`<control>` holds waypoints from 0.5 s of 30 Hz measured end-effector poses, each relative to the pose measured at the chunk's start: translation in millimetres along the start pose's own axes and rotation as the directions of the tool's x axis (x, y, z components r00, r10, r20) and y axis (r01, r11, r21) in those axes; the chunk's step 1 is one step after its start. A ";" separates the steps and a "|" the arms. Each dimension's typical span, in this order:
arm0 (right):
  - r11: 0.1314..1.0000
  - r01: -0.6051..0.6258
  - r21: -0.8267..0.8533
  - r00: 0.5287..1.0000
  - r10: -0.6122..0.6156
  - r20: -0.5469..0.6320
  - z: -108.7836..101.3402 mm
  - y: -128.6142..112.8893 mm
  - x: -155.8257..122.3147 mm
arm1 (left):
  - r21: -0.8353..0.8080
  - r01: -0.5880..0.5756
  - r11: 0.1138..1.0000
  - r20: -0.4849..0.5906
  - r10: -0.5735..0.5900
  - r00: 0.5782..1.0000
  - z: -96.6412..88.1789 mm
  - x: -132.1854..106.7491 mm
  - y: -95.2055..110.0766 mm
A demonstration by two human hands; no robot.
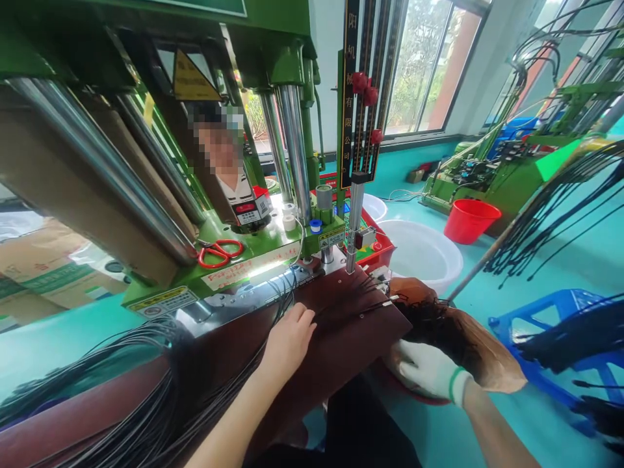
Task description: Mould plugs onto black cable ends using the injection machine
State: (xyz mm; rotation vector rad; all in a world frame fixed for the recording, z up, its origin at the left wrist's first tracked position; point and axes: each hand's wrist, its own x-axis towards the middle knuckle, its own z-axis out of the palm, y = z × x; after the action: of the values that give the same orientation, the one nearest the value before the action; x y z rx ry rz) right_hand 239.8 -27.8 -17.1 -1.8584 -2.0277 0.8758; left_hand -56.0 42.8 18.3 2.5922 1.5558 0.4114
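My left hand (291,335) is bare and rests over the brown tabletop (351,344), its fingers curled down on a thin black cable (351,311). That cable runs right to small white connectors (390,300) near the table's right corner. More black cables (287,296) lie behind the hand, leading up to the green press (253,250). Below the table's right end, my right hand (431,370), in a white glove with a green cuff, is beside an open brown bag (492,354) with dark cable pieces inside. Its fingers point left, apart, with nothing seen in them.
A thick bundle of black cables (178,351) lies on the left. Red-handled scissors (219,253) sit on the press. To the right are a white tub (424,250), a red bucket (470,221) and a blue stool (550,312) bearing cables. A person is behind the press.
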 end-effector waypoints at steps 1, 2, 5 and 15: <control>0.998 0.039 0.045 0.998 -0.041 0.052 -0.7 -6.8 -2.6 | -0.085 0.024 0.996 -0.015 -0.025 1.000 -1.8 -1.9 -2.2; 0.988 0.080 0.129 0.990 -0.094 0.108 0.1 -14.1 -4.7 | -0.174 0.045 0.984 -0.017 -0.048 0.999 -4.3 -3.5 -4.1; 0.791 0.157 0.592 0.938 -0.308 0.162 12.5 -37.8 -5.0 | -0.406 0.113 0.907 0.032 -0.109 0.994 -15.6 -7.0 -6.2; -0.263 0.243 0.934 0.943 -0.161 -0.291 16.6 -105.3 58.0 | -0.684 0.310 0.661 0.335 -0.093 0.938 -15.1 -49.5 26.7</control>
State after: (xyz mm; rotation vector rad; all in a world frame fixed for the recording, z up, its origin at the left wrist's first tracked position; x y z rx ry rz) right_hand 136.0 23.6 19.1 -0.4115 -0.6645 1.5633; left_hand -59.3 -14.3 29.5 1.7417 1.2154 0.4975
